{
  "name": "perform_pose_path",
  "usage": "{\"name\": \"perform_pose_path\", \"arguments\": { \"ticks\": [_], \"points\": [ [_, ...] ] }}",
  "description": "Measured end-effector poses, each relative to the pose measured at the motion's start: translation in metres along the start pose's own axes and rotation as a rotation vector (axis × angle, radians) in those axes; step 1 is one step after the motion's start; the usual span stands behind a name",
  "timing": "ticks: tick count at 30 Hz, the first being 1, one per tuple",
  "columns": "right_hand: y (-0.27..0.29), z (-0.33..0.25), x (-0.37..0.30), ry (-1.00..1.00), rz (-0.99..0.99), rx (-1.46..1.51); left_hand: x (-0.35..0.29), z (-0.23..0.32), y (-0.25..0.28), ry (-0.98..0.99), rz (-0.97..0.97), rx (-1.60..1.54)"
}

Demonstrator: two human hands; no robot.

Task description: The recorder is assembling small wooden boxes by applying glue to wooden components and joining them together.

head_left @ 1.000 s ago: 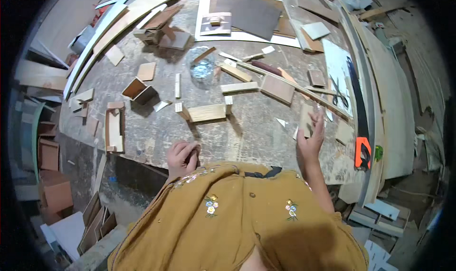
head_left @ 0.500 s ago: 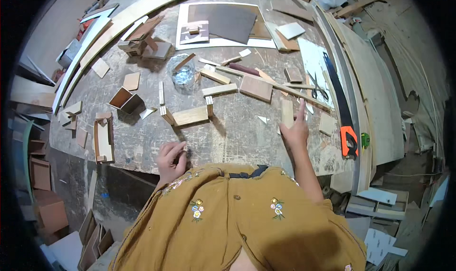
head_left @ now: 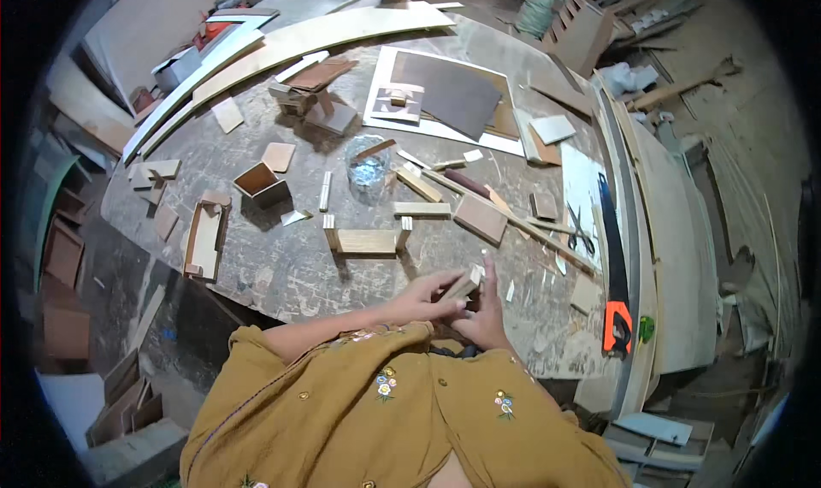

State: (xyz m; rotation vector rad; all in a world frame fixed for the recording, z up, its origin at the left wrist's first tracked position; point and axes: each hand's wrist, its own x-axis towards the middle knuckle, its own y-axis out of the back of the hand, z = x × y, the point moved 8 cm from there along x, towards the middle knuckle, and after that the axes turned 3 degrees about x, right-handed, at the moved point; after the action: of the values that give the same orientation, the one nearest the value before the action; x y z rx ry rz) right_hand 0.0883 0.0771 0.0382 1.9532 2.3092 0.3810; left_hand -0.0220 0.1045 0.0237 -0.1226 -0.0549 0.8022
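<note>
Both my hands meet just in front of me over the near edge of the worktable [head_left: 282, 287]. My left hand [head_left: 423, 295] is closed around a short flat wooden block [head_left: 463, 284], tilted up between the hands. My right hand [head_left: 483, 319] presses its thumb side to the same block, its index finger stretched upward with a pale spot at the tip. Part of the block is hidden by fingers. Beyond them stands a small U-shaped wooden frame [head_left: 366, 242] with two upright end pieces. Behind it lie a loose wooden strip [head_left: 421, 209] and a square brown block [head_left: 481, 220].
A handsaw with an orange handle [head_left: 617, 327], scissors [head_left: 581, 234] and a green tape measure [head_left: 647, 328] lie at the right. A glass bowl [head_left: 368, 168] stands mid-table. At the left are an open brown box [head_left: 262, 183] and a tray-like box [head_left: 205, 238].
The wooden block has left the table at the right and is now between my hands. My left hand moved right to meet my right hand, which drew nearer. The view has shifted.
</note>
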Motion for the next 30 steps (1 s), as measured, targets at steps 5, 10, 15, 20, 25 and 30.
{"name": "perform_pose_path", "arguments": {
  "ticks": [5, 10, 15, 20, 25, 30],
  "points": [
    [0.023, -0.002, 0.043, -0.009, -0.033, 0.015, -0.009, -0.017, 0.017, -0.012, -0.003, 0.056],
    [0.035, -0.009, 0.157, 0.115, 0.126, -0.027, -0.023, 0.010, 0.030, -0.155, 0.002, 0.018],
    [-0.043, -0.030, 0.244, 0.022, -0.075, -0.674, -0.040, 0.024, 0.037, -0.148, 0.050, 0.151],
    [-0.077, 0.003, 0.294, -0.173, -0.136, -0.706, -0.066, 0.025, 0.048, -0.269, 0.227, 0.376],
    [-0.068, 0.015, 0.280, -0.354, -0.113, -0.490, -0.081, 0.046, 0.047, -0.286, 0.283, 0.387],
    [0.019, 0.005, 0.234, -0.136, 0.121, -0.553, -0.079, 0.033, 0.048, -0.170, 0.238, 0.345]
  ]
}}
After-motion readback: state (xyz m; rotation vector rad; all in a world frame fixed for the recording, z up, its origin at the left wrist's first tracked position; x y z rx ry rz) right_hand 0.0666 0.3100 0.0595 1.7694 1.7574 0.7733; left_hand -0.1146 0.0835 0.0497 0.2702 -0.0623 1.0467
